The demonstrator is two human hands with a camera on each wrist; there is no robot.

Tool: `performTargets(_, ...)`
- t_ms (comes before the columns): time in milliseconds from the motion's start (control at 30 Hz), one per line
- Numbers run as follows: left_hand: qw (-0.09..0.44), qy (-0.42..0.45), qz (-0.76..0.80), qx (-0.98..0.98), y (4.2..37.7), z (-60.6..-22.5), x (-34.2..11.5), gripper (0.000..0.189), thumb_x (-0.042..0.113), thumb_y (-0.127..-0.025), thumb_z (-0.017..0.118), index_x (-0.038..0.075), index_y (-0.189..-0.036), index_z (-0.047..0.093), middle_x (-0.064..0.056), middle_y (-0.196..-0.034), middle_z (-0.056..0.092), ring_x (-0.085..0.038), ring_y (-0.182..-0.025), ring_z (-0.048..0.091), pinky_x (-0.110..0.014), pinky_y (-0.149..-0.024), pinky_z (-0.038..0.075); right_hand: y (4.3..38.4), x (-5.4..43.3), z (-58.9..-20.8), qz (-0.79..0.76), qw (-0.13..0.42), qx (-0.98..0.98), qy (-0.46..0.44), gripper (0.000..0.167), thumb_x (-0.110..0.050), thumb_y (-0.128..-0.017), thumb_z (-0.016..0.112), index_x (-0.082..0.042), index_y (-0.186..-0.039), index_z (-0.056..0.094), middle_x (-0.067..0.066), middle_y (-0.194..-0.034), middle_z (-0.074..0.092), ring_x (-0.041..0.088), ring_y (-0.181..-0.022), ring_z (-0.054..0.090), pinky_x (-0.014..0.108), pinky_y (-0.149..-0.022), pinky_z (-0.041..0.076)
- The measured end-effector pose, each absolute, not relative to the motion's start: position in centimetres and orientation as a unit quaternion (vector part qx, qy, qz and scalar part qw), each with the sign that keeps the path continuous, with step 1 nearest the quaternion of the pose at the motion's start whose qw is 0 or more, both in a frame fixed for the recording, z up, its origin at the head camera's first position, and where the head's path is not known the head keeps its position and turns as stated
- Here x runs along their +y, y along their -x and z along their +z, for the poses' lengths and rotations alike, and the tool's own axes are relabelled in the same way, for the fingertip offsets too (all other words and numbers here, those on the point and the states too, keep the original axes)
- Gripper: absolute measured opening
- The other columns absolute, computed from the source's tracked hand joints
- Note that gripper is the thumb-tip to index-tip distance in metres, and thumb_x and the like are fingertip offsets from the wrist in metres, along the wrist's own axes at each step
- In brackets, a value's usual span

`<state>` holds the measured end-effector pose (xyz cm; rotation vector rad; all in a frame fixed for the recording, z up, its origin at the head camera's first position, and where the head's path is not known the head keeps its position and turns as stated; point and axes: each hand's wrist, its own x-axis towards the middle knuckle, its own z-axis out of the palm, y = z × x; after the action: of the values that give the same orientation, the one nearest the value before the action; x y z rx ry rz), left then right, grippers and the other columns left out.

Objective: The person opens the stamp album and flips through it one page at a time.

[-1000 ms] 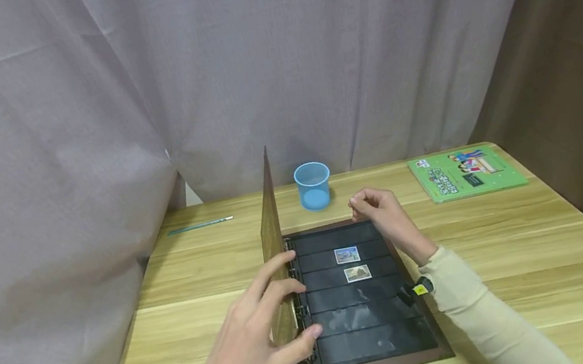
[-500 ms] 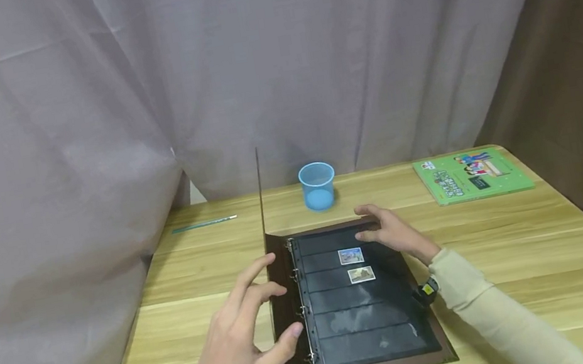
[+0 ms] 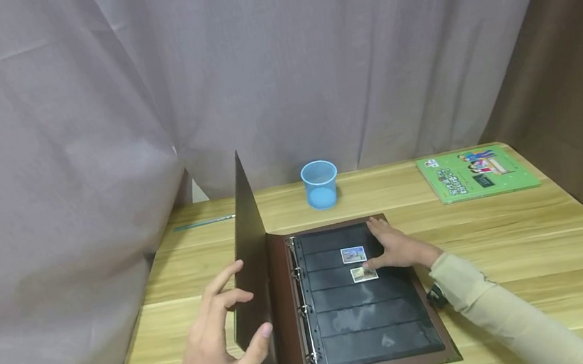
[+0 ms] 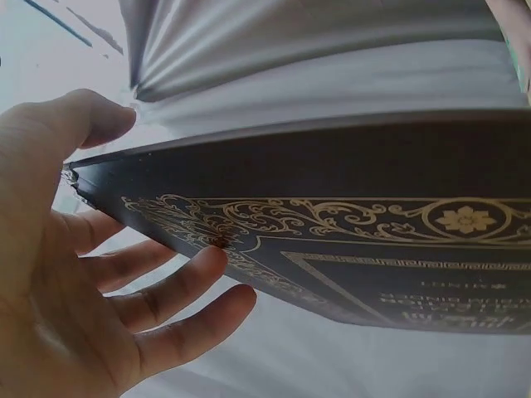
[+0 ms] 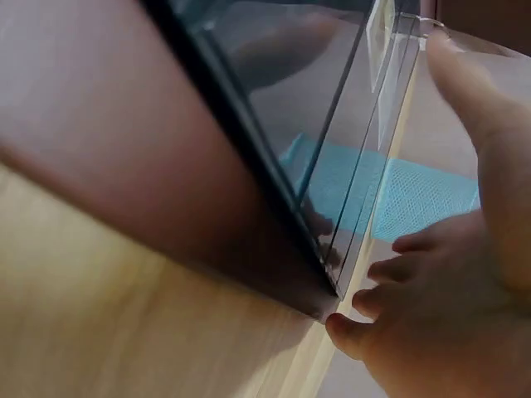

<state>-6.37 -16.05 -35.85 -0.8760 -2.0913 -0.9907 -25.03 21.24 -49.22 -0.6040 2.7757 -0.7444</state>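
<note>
Guiding, apparently, raised cover [image 3: 249, 227] of ring-binder stamp album [image 3: 291, 335] on desk [image 3: 536, 245] | curving left hand [image 3: 209, 335] loosely at cover edge, ungripped | spreading right hand [image 3: 396, 249] over stamp page [image 3: 375, 347], likewise released | probably needing next: easing cover down leftward

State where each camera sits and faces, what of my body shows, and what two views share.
Head: on the head, looking forward and down at the open brown ring binder; left hand, right hand and beige right sleeve show.
Left wrist: on that wrist, facing the raised dark binder cover with gold ornament; left hand shows, perhaps a sliver of the right.
Right wrist: on that wrist, looking along the glossy black pocket page toward the translucent blue plastic cup; right hand shows.
Shared: head and right wrist show the cup.
</note>
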Motion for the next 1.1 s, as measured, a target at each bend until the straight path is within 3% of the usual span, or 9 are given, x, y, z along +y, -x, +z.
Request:
performTargets(167, 0.355, 0.314, -0.395, -0.787, 6.3, -36.4, -17.1, 0.044, 0.041, -0.102, 0.058, -0.002, -0.111, 0.060, -0.021, -0.141, 0.054, -0.028, -0.131, 0.053, -0.022, -0.107, 0.038, 24.7, 21.4, -49.4, -0.213, 0.131, 0.946, 0.204, 0.120, -0.052, -0.082, 0.080, 0.024, -0.148, 0.015, 0.042, -0.157, 0.005, 0.055, -0.147, 0.004, 0.063, -0.118, 0.011)
performTargets(267, 0.372, 0.298, -0.390, -0.788, 6.1, -36.7, -18.0, 0.045, 0.040, -0.101, 0.060, -0.003, -0.115, 0.060, -0.021, -0.142, 0.055, -0.024, -0.130, 0.054, -0.022, -0.099, 0.044, 24.5, 21.4, -49.6, -0.209, 0.132, 0.948, 0.199, 0.118, -0.050, -0.083, 0.080, 0.024, -0.148, 0.016, 0.042, -0.158, 0.004, 0.054, -0.147, 0.003, 0.063, -0.118, 0.010)
performTargets(400, 0.378, 0.255, -0.382, -0.804, 5.5, -37.0, -19.2, 0.038, 0.023, -0.094, 0.071, -0.002, -0.120, 0.061, -0.017, -0.144, 0.055, -0.018, -0.128, 0.055, -0.017, -0.092, 0.043, 24.4, 21.3, -49.6, -0.198, 0.126, 0.953, 0.193, 0.113, -0.050, -0.085, 0.079, 0.023, -0.148, 0.020, 0.041, -0.158, 0.006, 0.053, -0.148, 0.003, 0.062, -0.118, 0.011)
performTargets(567, 0.372, 0.214, -0.405, -0.808, 5.0, -37.3, -20.6, 0.042, -0.002, -0.081, 0.073, -0.004, -0.120, 0.061, -0.016, -0.145, 0.055, -0.017, -0.137, 0.049, -0.018, -0.105, 0.037, 24.3, 21.0, -49.6, -0.172, 0.110, 0.958, 0.202, 0.110, -0.053, -0.085, 0.077, 0.021, -0.148, 0.025, 0.041, -0.157, 0.013, 0.053, -0.147, 0.009, 0.061, -0.119, 0.013)
performTargets(767, 0.408, 0.193, -0.415, -0.790, 4.9, -38.2, -22.7, 0.033, -0.008, -0.081, 0.070, -0.010, -0.113, 0.063, -0.021, -0.137, 0.060, -0.015, -0.133, 0.053, -0.020, -0.109, 0.037, 24.2, 20.8, -49.7, -0.160, 0.083, 0.963, 0.200, 0.107, -0.052, -0.082, 0.079, 0.021, -0.146, 0.032, 0.040, -0.155, 0.024, 0.053, -0.146, 0.019, 0.060, -0.118, 0.019)
performTargets(1100, 0.390, 0.019, -0.435, -0.812, 4.0, -39.7, -24.8, 0.028, -0.017, -0.083, 0.068, -0.010, -0.110, 0.067, -0.014, -0.134, 0.064, -0.003, -0.124, 0.057, -0.014, -0.101, 0.041, 23.9, 20.9, -49.8, -0.165, 0.086, 0.962, 0.197, 0.103, -0.049, -0.084, 0.079, 0.020, -0.146, 0.034, 0.038, -0.155, 0.024, 0.052, -0.145, 0.021, 0.059, -0.116, 0.023)
